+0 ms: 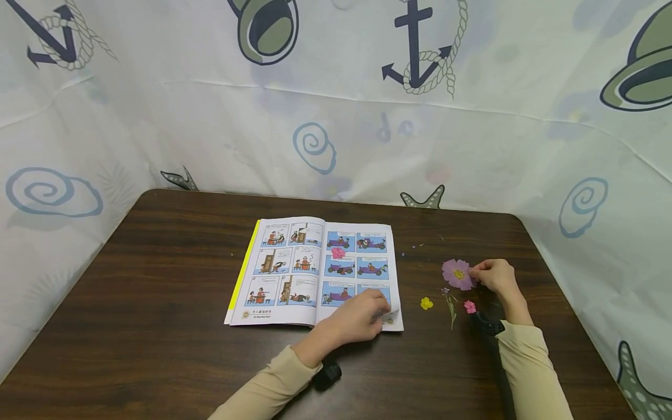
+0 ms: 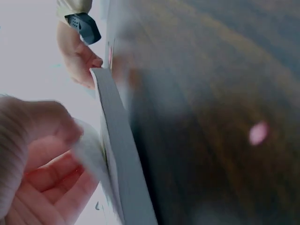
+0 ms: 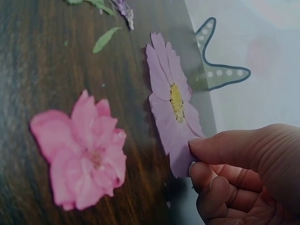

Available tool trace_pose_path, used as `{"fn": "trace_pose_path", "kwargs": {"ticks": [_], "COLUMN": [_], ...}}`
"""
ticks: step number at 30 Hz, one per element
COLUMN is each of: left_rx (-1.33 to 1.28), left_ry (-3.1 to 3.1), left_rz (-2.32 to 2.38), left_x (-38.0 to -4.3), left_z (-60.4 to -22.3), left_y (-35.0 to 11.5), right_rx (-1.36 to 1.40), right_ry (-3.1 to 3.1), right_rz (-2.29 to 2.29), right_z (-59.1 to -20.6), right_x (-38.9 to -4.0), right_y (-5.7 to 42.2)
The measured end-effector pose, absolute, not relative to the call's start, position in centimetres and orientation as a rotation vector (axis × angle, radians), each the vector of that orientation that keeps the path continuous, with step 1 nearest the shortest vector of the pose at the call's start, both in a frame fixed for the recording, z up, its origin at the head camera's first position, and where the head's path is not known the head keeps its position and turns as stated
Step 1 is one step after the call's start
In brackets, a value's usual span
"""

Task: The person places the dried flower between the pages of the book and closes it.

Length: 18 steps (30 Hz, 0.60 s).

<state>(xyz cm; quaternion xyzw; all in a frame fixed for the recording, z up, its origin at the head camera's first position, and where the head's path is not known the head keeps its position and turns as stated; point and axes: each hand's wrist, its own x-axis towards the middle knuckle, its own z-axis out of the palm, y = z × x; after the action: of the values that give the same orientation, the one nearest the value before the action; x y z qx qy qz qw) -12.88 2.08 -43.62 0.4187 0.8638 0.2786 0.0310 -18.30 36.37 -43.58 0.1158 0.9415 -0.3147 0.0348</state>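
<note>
A comic book [image 1: 289,274] lies spread at its middle on the table. My left hand [image 1: 357,318] pinches the lower right corner of its right page [image 2: 91,147], which lifts and bends in the left wrist view. On that page rests a small pink flower [image 1: 338,253]. My right hand [image 1: 496,277] holds a light purple flower [image 3: 161,110] with a yellow centre, thumb and fingertips pinching one petal edge. In the right wrist view the flower stands tilted on edge. Beside it lies another pink flower [image 3: 89,157], near the right wrist.
Left of the right hand lie a small yellow flower [image 1: 426,303] and a thin green sprig [image 1: 452,309] with tiny purple blossoms. Small plant bits dot the dark wood table [image 1: 157,280]. A patterned white curtain [image 1: 236,134] hangs behind it.
</note>
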Motion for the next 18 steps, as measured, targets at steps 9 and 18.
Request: {"fn": "trace_pose_path", "kwargs": {"ticks": [9, 18], "left_rx": [1.198, 1.123], "left_ry": [2.884, 2.994], "left_rz": [1.268, 1.548], "left_x": [-12.9, -12.9], "left_z": [-43.5, -42.2], "left_y": [1.9, 0.9], "right_rx": [0.334, 0.32], "right_ry": [2.893, 2.891], "right_rz": [-1.034, -1.019], "right_z": [-42.9, -41.9], "right_x": [-18.1, -18.2], "right_y": [36.2, 35.1]}}
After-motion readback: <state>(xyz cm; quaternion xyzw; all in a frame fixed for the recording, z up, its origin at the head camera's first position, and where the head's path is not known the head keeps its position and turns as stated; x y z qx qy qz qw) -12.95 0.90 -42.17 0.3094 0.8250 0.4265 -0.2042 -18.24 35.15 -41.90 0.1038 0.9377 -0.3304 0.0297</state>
